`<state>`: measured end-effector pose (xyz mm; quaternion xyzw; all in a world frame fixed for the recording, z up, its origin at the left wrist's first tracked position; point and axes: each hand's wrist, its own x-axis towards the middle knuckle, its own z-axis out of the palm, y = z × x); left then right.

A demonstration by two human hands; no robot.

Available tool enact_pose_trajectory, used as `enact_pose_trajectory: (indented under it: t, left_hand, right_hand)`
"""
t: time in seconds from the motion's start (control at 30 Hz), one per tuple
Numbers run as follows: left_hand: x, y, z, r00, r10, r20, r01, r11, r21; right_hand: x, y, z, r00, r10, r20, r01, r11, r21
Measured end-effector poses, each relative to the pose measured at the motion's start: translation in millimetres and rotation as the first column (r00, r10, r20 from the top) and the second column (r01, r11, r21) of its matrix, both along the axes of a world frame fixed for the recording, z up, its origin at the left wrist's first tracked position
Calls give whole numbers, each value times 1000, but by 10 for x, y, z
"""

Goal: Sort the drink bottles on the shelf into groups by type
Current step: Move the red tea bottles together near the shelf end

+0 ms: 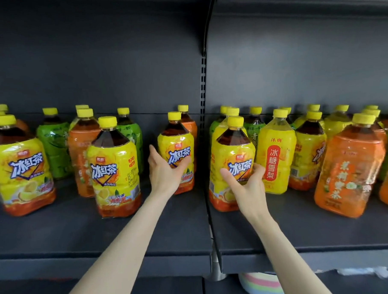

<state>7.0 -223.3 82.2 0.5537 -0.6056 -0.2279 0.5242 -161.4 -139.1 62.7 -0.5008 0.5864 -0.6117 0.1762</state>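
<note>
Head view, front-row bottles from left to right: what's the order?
First iced tea → second iced tea → third iced tea at left hand → fourth iced tea in right hand → pear drink → orange tea.
</note>
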Motion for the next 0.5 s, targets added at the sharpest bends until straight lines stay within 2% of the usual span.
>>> enact_pose_trajectory:
  t: [0.07, 0.1, 0.2, 0.37, 0.5]
  left_hand:
    - [10, -132, -29, 991, -49, -127, 61, 994, 89]
    - [29, -149, -43, 989, -58, -138, 70, 994, 88]
    - [66, -76, -28, 990, -79, -119, 86, 995, 53]
    - [113, 465, -64, 972, -192, -134, 191, 981, -17]
    - [131, 884, -127, 895, -331, -301, 341, 940, -20]
  right_hand:
    - [-16, -6, 11, 999, -6, 35, 6, 1000, -20]
    - [-23, -12, 21, 999, -6, 48, 7, 1000, -23]
    - [-44, -33, 26, 998, 0, 70, 1, 1000, -15]
    - [-76, 3, -40, 1000, 20, 18, -20, 999, -28]
    - [-67, 163, -17, 986, 126, 113, -120, 991, -52]
